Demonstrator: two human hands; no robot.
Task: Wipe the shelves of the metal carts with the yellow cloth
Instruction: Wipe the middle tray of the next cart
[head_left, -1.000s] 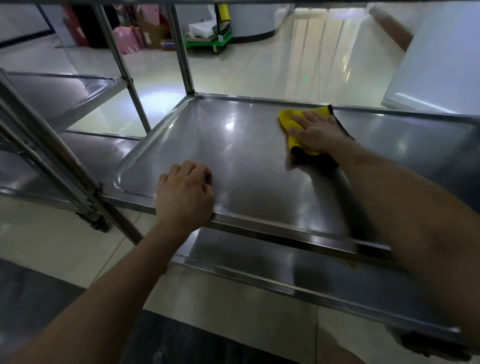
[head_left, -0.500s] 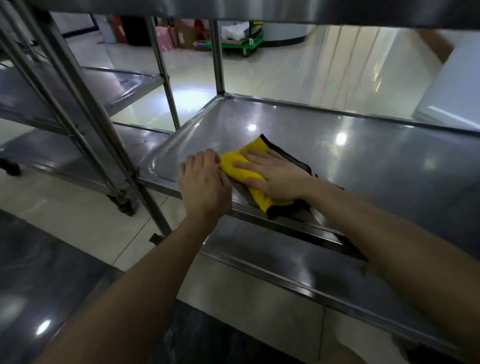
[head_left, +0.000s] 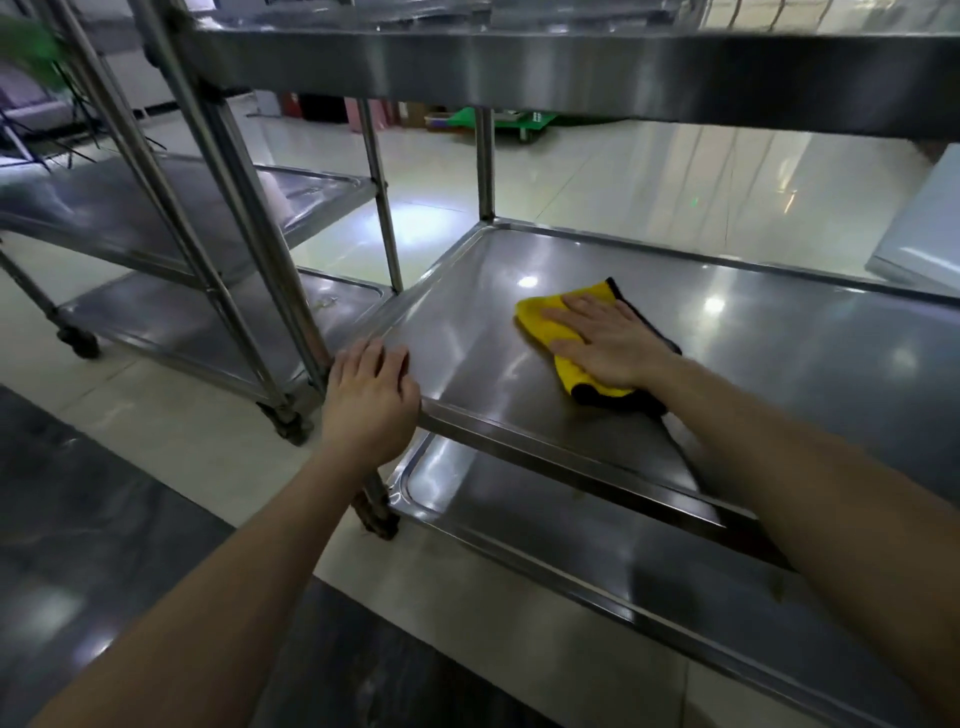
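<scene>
Slides the yellow cloth (head_left: 545, 322) back from the front edge of the middle shelf (head_left: 779, 338) toward its centre under a flat right hand (head_left: 605, 343), grips the front-left corner with the left hand (head_left: 371, 400), wiping likely unfinished.

The left hand (head_left: 371, 400) and right hand (head_left: 608, 343) are bare, as are both forearms (head_left: 234, 571) down to the frame's lower edge.

Right hand (head_left: 608, 348) flat on yellow cloth (head_left: 540, 318), left hand (head_left: 371, 402) gripping shelf corner (head_left: 415, 364)
</scene>
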